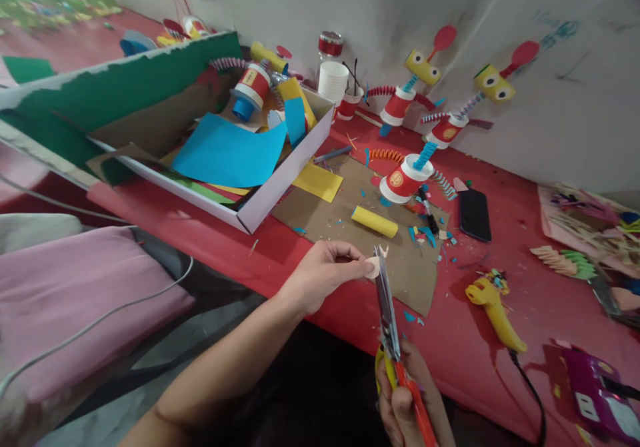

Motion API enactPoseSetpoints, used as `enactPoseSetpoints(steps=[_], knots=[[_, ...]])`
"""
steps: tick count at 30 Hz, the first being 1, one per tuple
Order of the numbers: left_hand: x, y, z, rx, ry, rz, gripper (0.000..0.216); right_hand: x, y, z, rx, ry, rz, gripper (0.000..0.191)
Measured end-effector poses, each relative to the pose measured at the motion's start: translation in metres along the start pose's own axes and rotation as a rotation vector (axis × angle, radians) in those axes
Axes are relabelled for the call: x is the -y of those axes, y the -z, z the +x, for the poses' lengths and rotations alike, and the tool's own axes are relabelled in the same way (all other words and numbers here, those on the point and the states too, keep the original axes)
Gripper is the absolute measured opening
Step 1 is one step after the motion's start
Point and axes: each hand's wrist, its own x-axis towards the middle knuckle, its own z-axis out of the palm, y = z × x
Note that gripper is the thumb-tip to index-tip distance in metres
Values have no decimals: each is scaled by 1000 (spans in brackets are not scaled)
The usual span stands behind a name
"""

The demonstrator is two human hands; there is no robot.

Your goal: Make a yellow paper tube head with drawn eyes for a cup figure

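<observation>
My left hand pinches a small cream-coloured paper piece between thumb and fingertips. My right hand grips a pair of scissors with red and yellow handles. The blades point away from me and lie along the right side of the paper piece, with a thin curled strip at their tips. Just beyond, a yellow paper roll lies on a brown cardboard sheet strewn with blue and other scraps. A yellow paper rectangle lies at the sheet's far left.
A white box of coloured paper stands left. Paper-cup figures stand towards the wall. At right are a black phone, a yellow glue gun with its cord, and a purple object. A black marker lies among scraps.
</observation>
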Motion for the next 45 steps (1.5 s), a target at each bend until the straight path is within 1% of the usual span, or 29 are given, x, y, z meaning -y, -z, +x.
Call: enactPoseSetpoints(steps=[4, 7, 13, 19, 23, 31, 41, 45], knots=[[0, 0, 0, 3, -5, -12, 16, 1, -1, -2, 10, 15, -6, 64], [0, 1, 0, 5, -24, -25, 16, 1, -1, -1, 13, 10, -6, 65], [-4, 1, 0, 9, -41, -19, 17, 2, -1, 2, -37, 53, -33, 67], [-5, 3, 0, 17, -61, -11, 15, 3, 0, 0, 23, 23, -17, 64], [-6, 4, 0, 29, -66, -27, 16, 3, 0, -1, 25, 22, -17, 65], [-9, 3, 0, -2, -48, -16, 16, 3, 0, -3, 15, 19, -32, 62], [-8, 4, 1, -24, -42, 6, 15, 1, -1, 0, 6, 31, -50, 67], [-8, 7, 1, -26, -56, 10, 15, 3, 1, -2, -8, 14, -54, 65]])
